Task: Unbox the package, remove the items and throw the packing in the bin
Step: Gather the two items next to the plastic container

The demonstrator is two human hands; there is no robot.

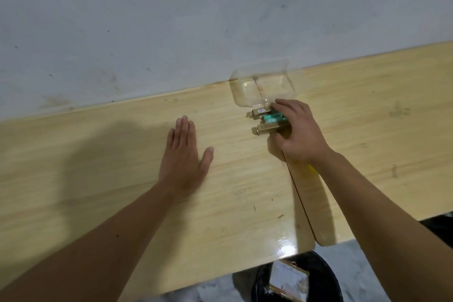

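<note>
A person's right hand [297, 130] clasps small gold and green boxes [268, 119] on the tabletop [122, 179], their long axes pointing leftward toward the flat, released left hand [182, 154].

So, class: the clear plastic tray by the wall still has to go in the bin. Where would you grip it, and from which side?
Grip the clear plastic tray by its raised far rim, coming from above on the wall side. It lies open side up, so the thin wall can probably be pinched, and the right hand with the small boxes crowds its near edge.
</note>
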